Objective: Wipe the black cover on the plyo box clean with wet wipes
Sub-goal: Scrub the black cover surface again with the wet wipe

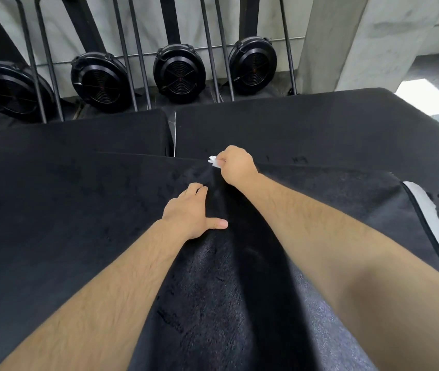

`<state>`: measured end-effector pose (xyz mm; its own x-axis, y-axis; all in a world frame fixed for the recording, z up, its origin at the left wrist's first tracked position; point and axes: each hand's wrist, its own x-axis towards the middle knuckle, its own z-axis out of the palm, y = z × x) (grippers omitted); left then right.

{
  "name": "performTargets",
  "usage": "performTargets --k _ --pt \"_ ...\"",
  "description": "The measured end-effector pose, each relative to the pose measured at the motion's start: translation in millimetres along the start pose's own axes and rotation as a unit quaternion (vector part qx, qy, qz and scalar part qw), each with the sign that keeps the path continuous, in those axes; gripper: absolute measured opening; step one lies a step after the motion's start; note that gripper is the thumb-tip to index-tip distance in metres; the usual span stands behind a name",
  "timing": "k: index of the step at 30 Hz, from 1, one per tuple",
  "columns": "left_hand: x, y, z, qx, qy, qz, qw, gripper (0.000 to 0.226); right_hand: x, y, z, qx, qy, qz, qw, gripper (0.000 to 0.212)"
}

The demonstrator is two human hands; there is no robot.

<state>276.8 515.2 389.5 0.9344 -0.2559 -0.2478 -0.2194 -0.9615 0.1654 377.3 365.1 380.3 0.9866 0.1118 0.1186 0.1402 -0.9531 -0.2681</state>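
The black cover (79,210) lies spread over the plyo box and fills most of the view. My right hand (235,164) grips a small white wet wipe (214,161) and holds it against the cover near its far edge. My left hand (191,210) rests flat on the cover just below and left of the right hand, fingers straight and thumb spread out to the right. Darker damp streaks show on the fabric between my forearms. A white strip (432,223) of the box shows at the cover's right edge.
Two more black-covered boxes (306,121) stand side by side behind this one. Beyond them several black fan wheels (178,73) of upright rowing machines lean against a pale wall. A concrete pillar (360,41) rises at the back right.
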Motion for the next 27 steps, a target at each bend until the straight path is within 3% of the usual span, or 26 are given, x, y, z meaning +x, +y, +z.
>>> performTargets --k 5,8,11,14,20,25,27 --pt "0.5 -4.4 0.6 -0.023 0.01 -0.001 1.0 0.112 -2.8 5.2 3.5 0.101 0.011 0.028 0.994 0.024" --pt "-2.2 -6.2 0.9 -0.066 0.012 0.017 0.998 0.109 -38.0 -5.7 17.3 0.108 -0.006 -0.051 0.993 0.024" --pt "-7.4 -21.4 -6.6 -0.116 -0.048 0.03 0.992 0.116 -48.0 -6.7 23.9 0.08 0.014 -0.095 0.992 0.026" --pt "-12.0 -37.1 -6.6 -0.037 -0.041 0.017 0.998 0.12 -10.6 -9.2 9.5 0.025 0.012 -0.059 0.998 0.028" --pt "-15.8 -36.6 0.4 -0.073 -0.033 -0.017 0.997 0.125 7.2 -27.2 6.4 0.044 0.017 -0.019 0.999 0.03" --pt "-15.9 -36.1 2.2 -0.069 -0.032 -0.015 0.997 0.127 -38.6 -22.8 21.4 0.117 0.0 -0.127 0.985 0.021" --pt "-17.0 -34.7 0.3 -0.07 -0.037 -0.014 0.997 0.126 -21.7 -18.7 13.3 0.109 -0.003 -0.101 0.989 0.023"
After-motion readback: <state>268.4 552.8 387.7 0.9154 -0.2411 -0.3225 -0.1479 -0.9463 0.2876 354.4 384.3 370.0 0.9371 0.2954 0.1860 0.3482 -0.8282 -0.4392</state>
